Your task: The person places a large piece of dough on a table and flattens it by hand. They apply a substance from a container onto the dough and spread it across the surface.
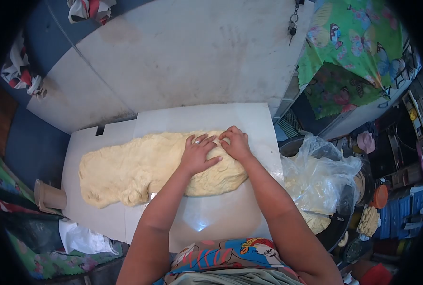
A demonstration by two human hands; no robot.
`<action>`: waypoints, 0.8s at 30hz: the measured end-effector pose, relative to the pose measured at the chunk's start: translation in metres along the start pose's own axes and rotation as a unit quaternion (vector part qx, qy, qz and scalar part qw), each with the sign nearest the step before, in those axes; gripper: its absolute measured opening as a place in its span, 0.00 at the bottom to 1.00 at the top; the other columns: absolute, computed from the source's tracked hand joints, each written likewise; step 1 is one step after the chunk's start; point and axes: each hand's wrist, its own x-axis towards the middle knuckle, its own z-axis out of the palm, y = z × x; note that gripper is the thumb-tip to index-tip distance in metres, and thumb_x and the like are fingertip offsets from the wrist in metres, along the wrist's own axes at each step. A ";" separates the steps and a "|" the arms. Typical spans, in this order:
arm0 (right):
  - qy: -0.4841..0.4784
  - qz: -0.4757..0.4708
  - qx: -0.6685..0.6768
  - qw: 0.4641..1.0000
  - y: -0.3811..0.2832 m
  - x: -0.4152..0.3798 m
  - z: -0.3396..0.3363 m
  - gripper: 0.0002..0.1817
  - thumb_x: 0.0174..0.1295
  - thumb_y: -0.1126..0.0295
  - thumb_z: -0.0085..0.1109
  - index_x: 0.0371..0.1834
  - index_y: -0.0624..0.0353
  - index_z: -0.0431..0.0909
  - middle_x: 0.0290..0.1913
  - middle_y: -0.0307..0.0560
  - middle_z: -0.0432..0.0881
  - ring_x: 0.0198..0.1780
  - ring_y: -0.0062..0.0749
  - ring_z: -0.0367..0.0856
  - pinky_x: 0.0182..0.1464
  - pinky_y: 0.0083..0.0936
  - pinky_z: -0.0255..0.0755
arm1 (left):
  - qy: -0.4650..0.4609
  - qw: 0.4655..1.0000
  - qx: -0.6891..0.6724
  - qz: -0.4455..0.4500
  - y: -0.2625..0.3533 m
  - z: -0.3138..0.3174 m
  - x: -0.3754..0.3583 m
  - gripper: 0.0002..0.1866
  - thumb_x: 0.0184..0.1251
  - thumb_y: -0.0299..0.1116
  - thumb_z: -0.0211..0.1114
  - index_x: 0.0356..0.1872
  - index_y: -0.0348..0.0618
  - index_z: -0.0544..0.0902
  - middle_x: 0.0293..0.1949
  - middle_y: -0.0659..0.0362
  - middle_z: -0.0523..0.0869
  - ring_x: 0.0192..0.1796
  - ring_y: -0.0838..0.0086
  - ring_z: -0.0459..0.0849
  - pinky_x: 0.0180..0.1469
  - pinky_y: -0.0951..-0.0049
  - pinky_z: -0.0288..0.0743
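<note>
A long, thick slab of pale yellow dough (126, 164) lies across the white work board, lumpy and folded at its right end. On top of that right part rests my left hand (199, 154), fingers spread over the surface and a ring on one finger. Close beside it, my right hand (236, 145) has its fingers curled into the dough near the far edge; the fingertips are partly hidden. Both forearms reach in from the near side.
The white work board (216, 218) meets a stained pale wall (173, 61). To the right, a dark basin (346, 213) holds more dough under a clear plastic bag (316, 171). A plastic tub (51, 197) stands at the left edge. Keys (292, 28) hang above.
</note>
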 end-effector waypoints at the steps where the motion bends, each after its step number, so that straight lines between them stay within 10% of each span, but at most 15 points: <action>1: -0.002 -0.002 0.002 1.000 0.000 0.000 -0.001 0.06 0.53 0.66 0.63 0.35 0.46 0.82 0.44 0.36 0.75 0.53 0.32 0.72 0.55 0.34 0.57 | -0.001 1.000 -0.002 -0.001 0.000 0.000 0.000 0.28 0.59 0.59 0.59 0.48 0.46 0.81 0.63 0.59 0.75 0.67 0.63 0.67 0.69 0.51 0.48; 9: 0.052 -0.047 0.077 0.995 0.016 -0.004 0.005 0.04 0.58 0.69 0.60 0.36 0.50 0.79 0.40 0.38 0.77 0.45 0.30 0.76 0.52 0.31 0.62 | -0.008 1.000 -0.008 -0.004 -0.001 0.001 -0.001 0.28 0.59 0.59 0.59 0.48 0.45 0.81 0.63 0.59 0.75 0.67 0.63 0.67 0.69 0.51 0.48; 14: 0.137 0.123 0.508 0.842 0.043 0.002 0.009 0.05 0.65 0.71 0.55 0.40 0.60 0.76 0.37 0.42 0.78 0.31 0.25 0.76 0.35 0.24 0.71 | -0.008 1.000 -0.016 -0.013 -0.001 -0.002 -0.001 0.28 0.59 0.59 0.59 0.48 0.45 0.81 0.63 0.59 0.75 0.67 0.64 0.68 0.69 0.52 0.48; 16: 0.200 0.154 0.457 0.853 0.063 0.005 -0.007 0.06 0.66 0.71 0.53 0.41 0.62 0.76 0.39 0.45 0.78 0.39 0.31 0.77 0.45 0.28 0.71 | 0.003 1.000 -0.019 -0.010 -0.001 -0.002 -0.002 0.27 0.58 0.58 0.60 0.48 0.45 0.81 0.62 0.60 0.76 0.67 0.64 0.68 0.69 0.52 0.48; 18: 0.285 0.109 0.099 0.947 0.087 0.004 -0.037 0.09 0.66 0.70 0.53 0.45 0.59 0.78 0.46 0.47 0.78 0.52 0.37 0.75 0.54 0.32 0.68 | -0.001 1.000 -0.025 -0.015 -0.001 -0.003 -0.001 0.27 0.58 0.57 0.60 0.48 0.45 0.81 0.62 0.60 0.76 0.67 0.64 0.68 0.69 0.53 0.49; 24: 0.258 0.335 -0.108 0.900 0.134 -0.003 -0.056 0.12 0.59 0.67 0.57 0.46 0.51 0.82 0.61 0.45 0.71 0.63 0.40 0.67 0.62 0.47 0.60 | 0.003 0.999 -0.031 -0.018 -0.003 -0.002 0.002 0.25 0.57 0.56 0.62 0.46 0.46 0.82 0.61 0.61 0.77 0.66 0.65 0.70 0.69 0.54 0.50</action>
